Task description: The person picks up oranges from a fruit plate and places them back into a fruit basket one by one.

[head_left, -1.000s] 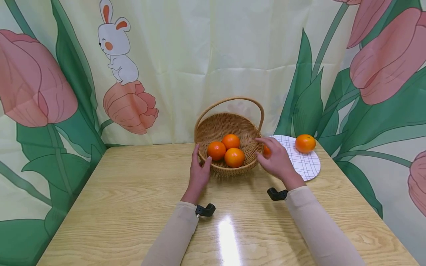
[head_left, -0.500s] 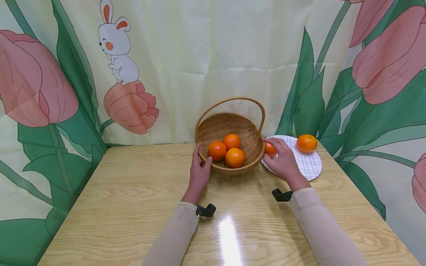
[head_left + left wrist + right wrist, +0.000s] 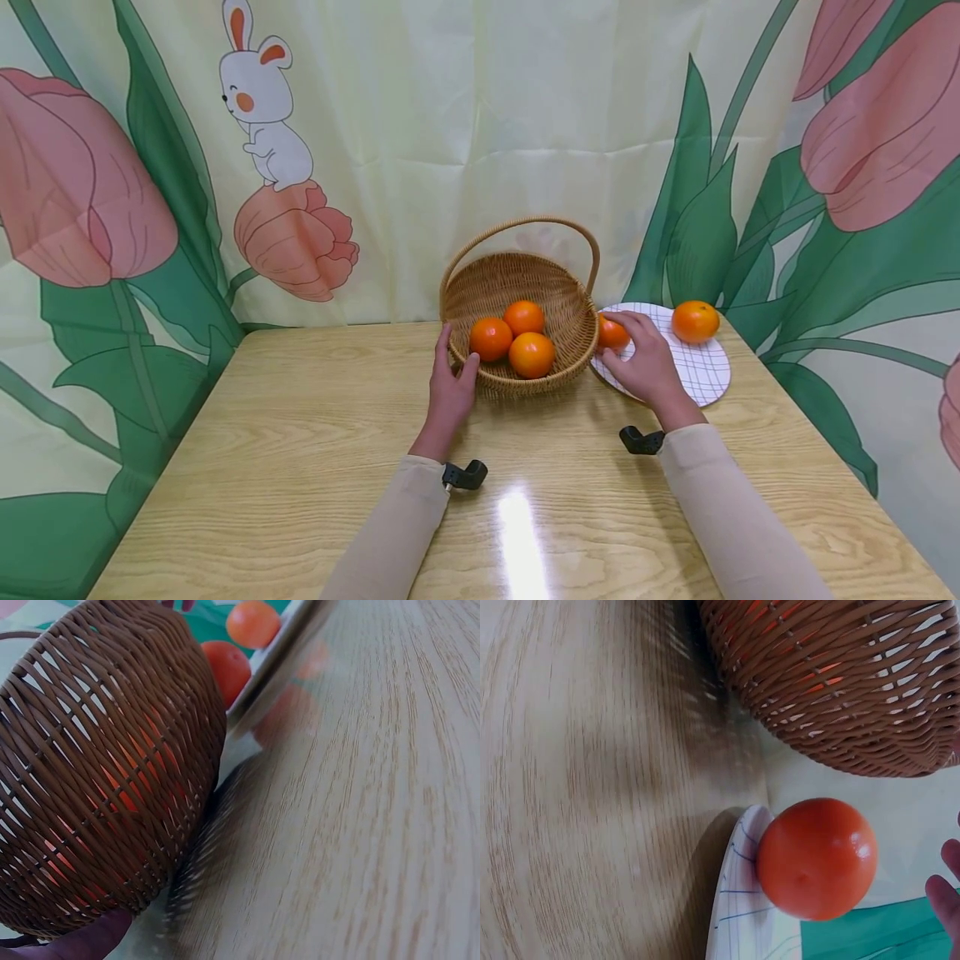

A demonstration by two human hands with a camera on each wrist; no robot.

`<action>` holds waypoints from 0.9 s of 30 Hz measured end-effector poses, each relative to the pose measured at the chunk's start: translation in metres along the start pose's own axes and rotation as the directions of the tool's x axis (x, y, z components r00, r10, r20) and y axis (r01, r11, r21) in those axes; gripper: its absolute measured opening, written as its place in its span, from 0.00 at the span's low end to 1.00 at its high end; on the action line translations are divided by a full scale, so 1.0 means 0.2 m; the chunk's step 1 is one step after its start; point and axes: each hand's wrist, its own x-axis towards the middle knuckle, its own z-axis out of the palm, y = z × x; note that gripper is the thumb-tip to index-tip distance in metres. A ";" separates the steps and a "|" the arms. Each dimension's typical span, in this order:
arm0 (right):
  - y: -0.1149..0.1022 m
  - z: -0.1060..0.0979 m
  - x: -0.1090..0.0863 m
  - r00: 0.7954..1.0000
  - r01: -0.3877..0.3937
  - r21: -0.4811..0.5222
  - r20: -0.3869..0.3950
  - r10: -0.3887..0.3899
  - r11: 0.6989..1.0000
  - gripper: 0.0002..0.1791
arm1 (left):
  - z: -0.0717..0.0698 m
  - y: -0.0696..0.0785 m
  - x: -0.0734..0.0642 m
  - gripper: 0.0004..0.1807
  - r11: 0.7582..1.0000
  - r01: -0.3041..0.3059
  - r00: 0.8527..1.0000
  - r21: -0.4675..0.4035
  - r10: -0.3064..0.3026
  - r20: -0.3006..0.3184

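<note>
Pale wood-grain table (image 3: 322, 417) — wicker basket (image 3: 517, 275) near its far edge, checked white plate (image 3: 705, 382) just beside it.

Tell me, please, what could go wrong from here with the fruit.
The right hand might nudge the fruit beside the basket off the plate, as it sits near the plate's edge. Jostling the plate could also send the farther fruit rolling, perhaps off the table, whose edge is close.
</note>
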 end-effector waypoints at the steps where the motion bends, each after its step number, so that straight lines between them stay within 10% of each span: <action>1: 0.00 0.00 0.00 1.000 -0.007 -0.001 0.002 0.007 1.000 0.27 | 0.00 0.00 0.00 0.35 1.000 0.000 1.000 0.000 0.000 0.001; 27: 0.13 0.10 0.08 0.955 -0.222 -0.107 0.177 0.238 0.969 0.36 | -0.01 0.02 0.00 0.34 1.000 0.019 1.000 0.019 -0.019 0.003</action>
